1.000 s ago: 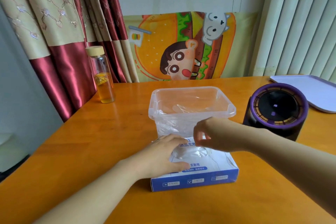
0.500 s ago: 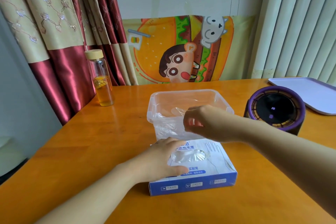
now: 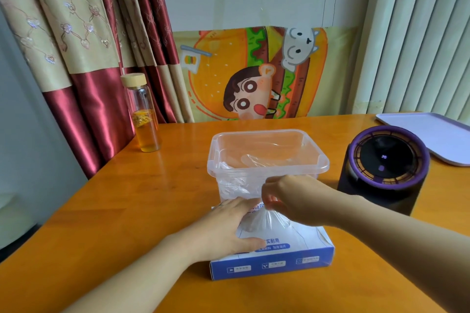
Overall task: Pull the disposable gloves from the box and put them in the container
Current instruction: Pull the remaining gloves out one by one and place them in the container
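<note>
Standing well off to the left of both hands, a tall glass bottle with a pale wooden lid [image 3: 146,119] and amber liquid takes no part in the work. The left hand [image 3: 229,229] lies flat, fingers straight, on the left half of the flat blue-and-white cardboard glove box [image 3: 279,262], apparently to pin the light box to the orange wooden tabletop [image 3: 114,211] so it does not lift with the pull. Just right of it, the right hand [image 3: 287,201] hovers above the box's opening, fingertips pinching a thin clear plastic glove [image 3: 267,222] that stretches in a cone from the slot up to the pinch. Directly beyond both hands sits the clear rectangular plastic container [image 3: 321,164], close behind the box, probably so the carry is short; crumpled clear gloves [image 3: 229,168] lie inside. Farther right of the right hand stand a black cylinder with a purple rim [image 3: 384,168] and a lilac tray [image 3: 432,134].
</note>
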Motion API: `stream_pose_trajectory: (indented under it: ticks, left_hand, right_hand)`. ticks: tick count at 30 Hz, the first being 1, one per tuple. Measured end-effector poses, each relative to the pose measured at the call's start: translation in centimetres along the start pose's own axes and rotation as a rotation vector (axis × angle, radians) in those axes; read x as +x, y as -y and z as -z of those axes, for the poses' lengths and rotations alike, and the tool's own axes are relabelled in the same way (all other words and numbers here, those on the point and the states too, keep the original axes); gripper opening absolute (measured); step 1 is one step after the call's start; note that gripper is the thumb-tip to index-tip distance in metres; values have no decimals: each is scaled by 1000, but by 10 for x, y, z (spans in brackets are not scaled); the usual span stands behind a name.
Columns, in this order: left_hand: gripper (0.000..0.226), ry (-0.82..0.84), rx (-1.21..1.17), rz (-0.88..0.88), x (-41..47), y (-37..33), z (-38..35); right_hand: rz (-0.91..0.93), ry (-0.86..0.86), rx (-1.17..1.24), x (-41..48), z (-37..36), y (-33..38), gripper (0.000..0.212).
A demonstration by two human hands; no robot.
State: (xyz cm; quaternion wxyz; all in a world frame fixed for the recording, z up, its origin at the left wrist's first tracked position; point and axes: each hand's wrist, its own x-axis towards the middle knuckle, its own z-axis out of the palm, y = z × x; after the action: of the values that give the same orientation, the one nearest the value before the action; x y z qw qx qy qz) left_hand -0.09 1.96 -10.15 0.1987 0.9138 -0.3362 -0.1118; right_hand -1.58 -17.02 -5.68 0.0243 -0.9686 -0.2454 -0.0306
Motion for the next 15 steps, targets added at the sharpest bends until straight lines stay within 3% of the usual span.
stream_pose_trajectory:
  ticks: [6, 11, 15]
  left_hand:
    - [80, -24, -22, -29, -2, 2, -2]
    - [81, -12, -31, -19, -3, 0, -2]
    - [81, -33, -43, -30, -2, 1, -3]
  right_hand:
    - [-83, -57, 112, 7, -12, 1, 20]
    - [-56, 2, 103, -5, -3, 6, 47]
    - [1, -47, 50, -8, -7, 3, 17]
